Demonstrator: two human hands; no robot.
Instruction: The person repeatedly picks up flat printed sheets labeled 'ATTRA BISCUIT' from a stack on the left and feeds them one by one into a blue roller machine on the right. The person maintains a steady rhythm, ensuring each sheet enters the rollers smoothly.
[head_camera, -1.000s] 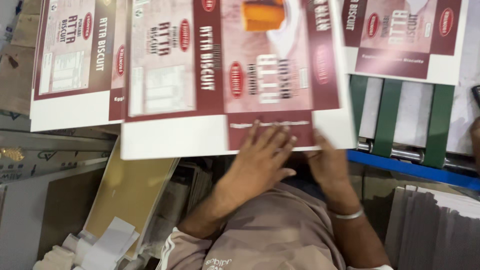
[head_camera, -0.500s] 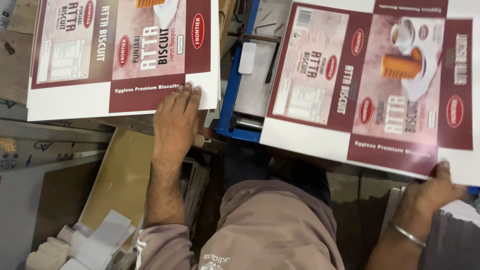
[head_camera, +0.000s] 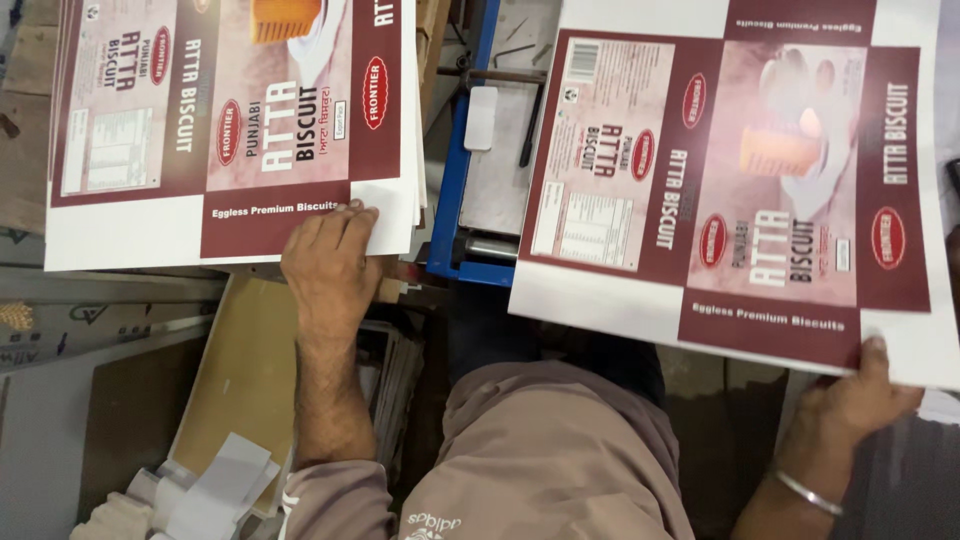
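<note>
Blue machine frame (head_camera: 452, 190) and brown boards lie below in the head view. Left hand (head_camera: 330, 262) rests flat, fingers (head_camera: 345, 222) spread on the near edge of the stack of printed sheets (head_camera: 230, 120). Right hand (head_camera: 850, 400) pinches one printed sheet (head_camera: 740, 190) at its near edge, carried off to the right. That sheet lies flat, long side running left to right, slightly tilted. It looks mid-move; setting it down needs a steady hold.

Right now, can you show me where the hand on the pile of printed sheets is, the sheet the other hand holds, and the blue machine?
left hand (head_camera: 328, 262), head view, back of the hand.
printed sheet (head_camera: 730, 170), head view, middle of its maroon print.
blue machine (head_camera: 452, 190), head view, blue side edge.
</note>
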